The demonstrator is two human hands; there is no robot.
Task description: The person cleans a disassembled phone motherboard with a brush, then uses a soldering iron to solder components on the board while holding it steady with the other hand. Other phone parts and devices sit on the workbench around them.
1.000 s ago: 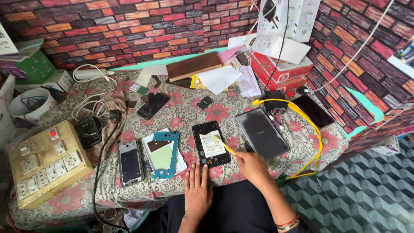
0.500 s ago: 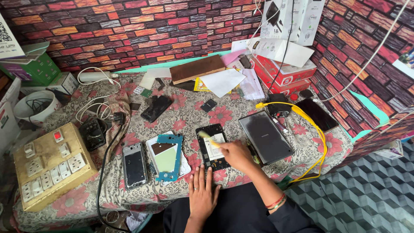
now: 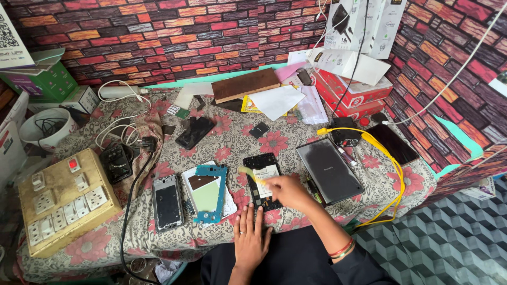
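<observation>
Phone frame point(image 3: 262, 180), black and opened with a white part inside, lies near the table's point(image 3: 232, 142) front edge, about midway along it. Right hand point(image 3: 285, 191) rests over its lower right, fingers pinched on a thin yellow tool point(image 3: 249, 174) whose tip lies on the frame. Left hand point(image 3: 251, 240) lies flat and released on the front edge, grasping nothing.

Four more devices lie along the table: a silver phone point(image 3: 168, 202), a dark phone point(image 3: 194, 132) farther back, a black tablet point(image 3: 329, 170) just right of the frame, and another dark tablet point(image 3: 394, 143) near the right edge. One blue frame point(image 3: 211, 193) sits on a white back cover.

One tan switchboard point(image 3: 62, 198) fills the front left corner. Two red boxes point(image 3: 355, 94) are stacked at the back right corner, white cartons point(image 3: 364, 24) hanging above them. One green box point(image 3: 43, 82) stands at the back left, with a white square sign point(image 3: 10, 37) above it.
</observation>
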